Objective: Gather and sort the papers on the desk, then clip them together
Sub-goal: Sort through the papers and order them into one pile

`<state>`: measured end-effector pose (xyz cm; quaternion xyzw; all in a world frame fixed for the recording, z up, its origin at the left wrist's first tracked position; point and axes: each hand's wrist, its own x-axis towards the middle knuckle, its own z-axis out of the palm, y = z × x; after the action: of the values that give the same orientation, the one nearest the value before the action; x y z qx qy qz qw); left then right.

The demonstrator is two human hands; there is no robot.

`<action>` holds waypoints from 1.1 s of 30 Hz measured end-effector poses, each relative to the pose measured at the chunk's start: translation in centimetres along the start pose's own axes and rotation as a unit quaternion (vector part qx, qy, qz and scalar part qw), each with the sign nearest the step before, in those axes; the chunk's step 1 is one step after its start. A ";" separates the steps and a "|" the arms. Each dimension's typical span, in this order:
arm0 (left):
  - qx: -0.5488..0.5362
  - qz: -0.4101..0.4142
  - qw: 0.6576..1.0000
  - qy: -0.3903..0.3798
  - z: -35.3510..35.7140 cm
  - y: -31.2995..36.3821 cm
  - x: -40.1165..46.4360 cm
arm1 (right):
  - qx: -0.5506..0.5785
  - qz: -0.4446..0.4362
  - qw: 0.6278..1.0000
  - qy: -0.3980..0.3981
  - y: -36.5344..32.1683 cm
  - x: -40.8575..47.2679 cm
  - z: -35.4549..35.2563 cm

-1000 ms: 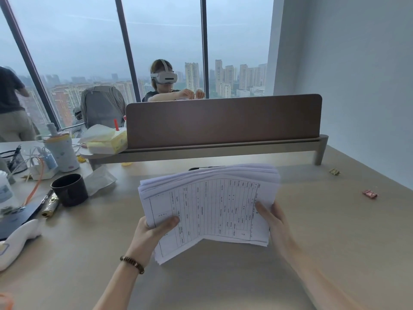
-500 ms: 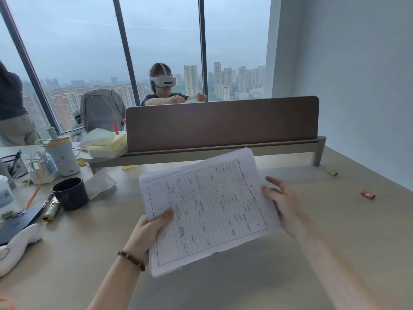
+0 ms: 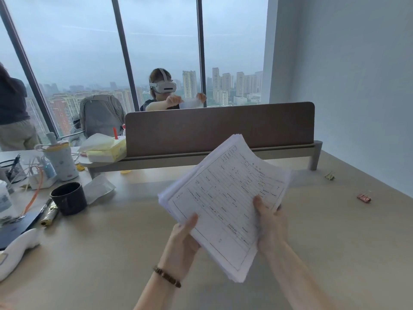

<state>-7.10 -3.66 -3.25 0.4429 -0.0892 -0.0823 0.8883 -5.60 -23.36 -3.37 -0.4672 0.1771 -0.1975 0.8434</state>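
Note:
A thick stack of printed forms (image 3: 225, 193) is held up above the desk, turned so one corner points away from me and another toward me. My left hand (image 3: 182, 240) grips its lower left edge, thumb on the top sheet. My right hand (image 3: 269, 222) grips the lower right edge, thumb on top and fingers underneath. A pink binder clip (image 3: 364, 198) lies on the desk at the right. A gold-green clip (image 3: 330, 176) lies farther back near the divider's leg.
A brown divider panel (image 3: 219, 128) crosses the beige desk (image 3: 111, 253). At the left stand a black mug (image 3: 68, 201), a pale bottle (image 3: 59, 161), cables, a tissue pack (image 3: 105, 148) and a white device (image 3: 16, 249). A person in a headset sits behind the divider.
The stack has been rotated counterclockwise from landscape to a diagonal. My right hand slid from the right side to the lower right edge; my left hand moved right along the bottom.

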 end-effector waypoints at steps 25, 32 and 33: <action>0.285 0.153 0.946 0.033 0.7 2.4 1.4 | -0.190 -0.221 0.933 -0.210 -4.8 -2.5 -0.7; 0.273 0.186 0.943 -0.021 0.6 5.0 1.9 | -0.139 -0.242 0.923 -0.265 -7.0 -1.8 -0.2; 0.274 0.186 0.943 -0.024 0.8 5.1 2.0 | -0.132 -0.242 0.923 -0.270 -7.1 -1.7 -0.1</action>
<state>-5.01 -1.69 1.51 0.6424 -0.2105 0.1010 0.7300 -8.34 -26.07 2.89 -0.6386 -0.1511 -0.2372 0.7163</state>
